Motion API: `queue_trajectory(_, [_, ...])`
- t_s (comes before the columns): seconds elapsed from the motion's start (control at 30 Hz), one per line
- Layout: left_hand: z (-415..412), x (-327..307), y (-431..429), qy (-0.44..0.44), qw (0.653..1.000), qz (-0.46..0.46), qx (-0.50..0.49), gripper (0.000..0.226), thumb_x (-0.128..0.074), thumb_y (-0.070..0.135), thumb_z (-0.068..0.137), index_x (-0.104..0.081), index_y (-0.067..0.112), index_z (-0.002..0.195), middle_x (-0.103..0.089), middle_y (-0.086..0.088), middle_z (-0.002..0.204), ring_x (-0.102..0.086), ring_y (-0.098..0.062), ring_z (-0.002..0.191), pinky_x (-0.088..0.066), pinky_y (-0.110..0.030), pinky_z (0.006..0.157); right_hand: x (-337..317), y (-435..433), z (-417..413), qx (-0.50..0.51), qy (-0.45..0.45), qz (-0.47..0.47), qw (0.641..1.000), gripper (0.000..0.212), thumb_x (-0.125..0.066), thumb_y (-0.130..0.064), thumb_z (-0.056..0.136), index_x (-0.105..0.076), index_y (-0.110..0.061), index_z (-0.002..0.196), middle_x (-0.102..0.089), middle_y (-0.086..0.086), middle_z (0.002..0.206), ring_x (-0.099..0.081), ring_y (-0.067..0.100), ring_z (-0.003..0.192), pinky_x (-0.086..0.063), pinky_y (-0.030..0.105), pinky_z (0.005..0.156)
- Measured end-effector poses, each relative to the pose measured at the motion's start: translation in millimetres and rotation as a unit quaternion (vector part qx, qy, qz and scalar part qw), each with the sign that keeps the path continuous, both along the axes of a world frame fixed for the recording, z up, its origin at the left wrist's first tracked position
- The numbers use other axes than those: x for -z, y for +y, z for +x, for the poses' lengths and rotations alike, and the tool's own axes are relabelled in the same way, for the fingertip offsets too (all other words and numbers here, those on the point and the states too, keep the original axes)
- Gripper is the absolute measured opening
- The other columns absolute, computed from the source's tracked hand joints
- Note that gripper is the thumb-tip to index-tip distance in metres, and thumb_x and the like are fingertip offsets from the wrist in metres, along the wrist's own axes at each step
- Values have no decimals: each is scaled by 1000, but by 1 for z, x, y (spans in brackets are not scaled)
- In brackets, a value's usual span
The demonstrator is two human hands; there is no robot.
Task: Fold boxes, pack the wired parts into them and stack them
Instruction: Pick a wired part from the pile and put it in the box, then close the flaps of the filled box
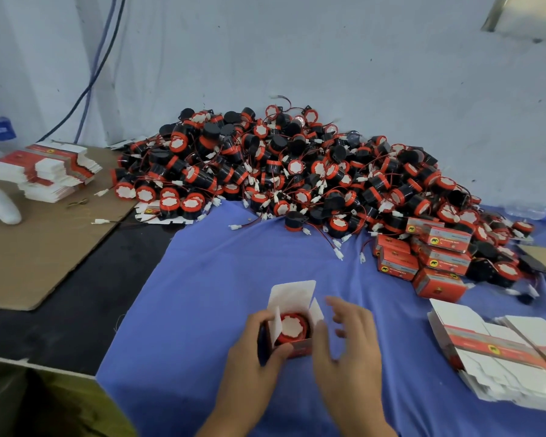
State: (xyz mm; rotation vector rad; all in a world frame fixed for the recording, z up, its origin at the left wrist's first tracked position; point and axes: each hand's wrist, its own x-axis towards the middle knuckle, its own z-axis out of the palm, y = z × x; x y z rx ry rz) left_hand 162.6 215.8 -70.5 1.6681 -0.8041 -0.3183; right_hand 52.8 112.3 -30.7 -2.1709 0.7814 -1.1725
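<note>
One box open, one part already seated in it, lower centre of the frame.

My left hand (252,345) grips the box (298,349) from its left side, fingers curled round the wall. The wired part (292,326) sits inside, red face up. My right hand (347,342) hovers just right of the box, fingers loosely spread and holding nothing. The tall lid flap (292,293) stands on the far edge, above the opening, so I judge the closing fold must come down toward me.

Dark table (85,298) under blue cloth (218,279) and cardboard (44,247) — heaped wired parts (281,165), packed boxes (438,257), flat cartons (492,351)
</note>
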Motion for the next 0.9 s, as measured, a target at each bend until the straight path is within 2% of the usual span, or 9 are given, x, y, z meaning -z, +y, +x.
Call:
queue_trajectory(0.07, [-3,-2,-1,-60,998,6,-22,36,-71,24,93,-56,34,123,-63,21,127,-60,0,115,-50,-23,95,20,-5,-7,-16,-13,118,993,48,-65,-18,91,-47,-46,126,-52,-25,119,-58,3,107,-51,24,88])
queue_trajectory(0.13, [-8,-8,-4,-98,994,25,-32,27,-66,20,95,-59,28,120,-60,18,130,-59,-2,116,-49,-23,96,31,-9,-9,-99,86,120,984,52,-58,-24,89,-43,-50,132,-50,-25,130,-57,0,115,-50,20,90])
queue_trajectory(0.3, [-2,-15,-11,-75,996,32,-26,5,-58,25,97,-57,28,94,-65,16,94,-61,-7,88,-48,-20,74,38,-16,-6,-109,143,75,981,53,-42,-40,83,-50,-42,135,-38,-36,138,-45,-10,126,-40,8,97])
queue_trajectory(0.43, [27,-12,-10,-30,997,64,9,19,-66,30,92,-51,38,100,-69,22,94,-66,2,91,-57,-32,78,39,-15,-5,-93,110,125,982,31,-49,-38,97,-57,-53,123,-41,-39,142,-43,-13,129,-39,12,97])
queue_trajectory(0.53, [35,-8,-8,7,998,21,55,50,-68,25,92,-38,45,127,-70,27,112,-67,5,101,-56,-20,77,38,-14,-4,-74,93,145,982,38,-56,-34,100,-50,-66,118,-56,-37,129,-61,-7,107,-46,10,82])
queue_trajectory(0.6, [35,-4,-8,-3,998,3,60,53,-67,23,94,-42,49,133,-67,28,120,-66,5,107,-55,-16,81,40,-16,-3,-72,62,162,982,42,-60,-30,98,-46,-61,123,-61,-30,124,-65,-1,98,-51,14,75])
queue_trajectory(0.73, [37,4,-10,-38,998,-9,41,31,-68,24,95,-54,45,113,-67,27,118,-64,4,112,-58,-24,86,40,-19,-3,-88,36,184,978,68,-63,-25,94,-30,-59,143,-57,-28,127,-66,4,92,-51,13,73])
queue_trajectory(0.8, [37,5,-12,-46,998,-2,40,25,-66,25,96,-55,42,110,-69,24,111,-66,3,105,-59,-27,83,43,-21,-1,-78,43,186,978,57,-60,-34,89,-40,-57,137,-60,-27,119,-65,5,89,-51,16,71])
queue_trajectory(0.9, [37,3,-12,-23,999,-10,42,51,-68,16,94,-43,49,126,-68,24,115,-67,3,104,-57,-21,84,50,-22,-1,-74,51,199,976,40,-55,-39,85,-51,-45,124,-63,-19,102,-64,8,87,-53,28,70])
